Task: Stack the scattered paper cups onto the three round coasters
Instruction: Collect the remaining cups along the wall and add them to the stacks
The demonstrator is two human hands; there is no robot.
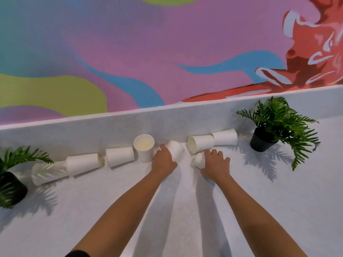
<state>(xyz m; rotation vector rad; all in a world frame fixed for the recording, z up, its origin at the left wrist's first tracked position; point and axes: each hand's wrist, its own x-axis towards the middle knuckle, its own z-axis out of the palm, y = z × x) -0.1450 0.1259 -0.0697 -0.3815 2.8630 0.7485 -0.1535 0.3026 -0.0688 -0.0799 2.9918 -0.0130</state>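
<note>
Eight white paper cups (120, 157) line the counter's (278, 201) back edge; the left hand (163, 160) grips one tilted cup (176, 148), the right hand (215, 164) clasps another (199, 160). Two potted ferns (274, 125) flank them.

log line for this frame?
left hand: on tipped cup | right hand: on small cup | coasters: unseen

Head view looks forward and down over counter (185, 210).
</note>
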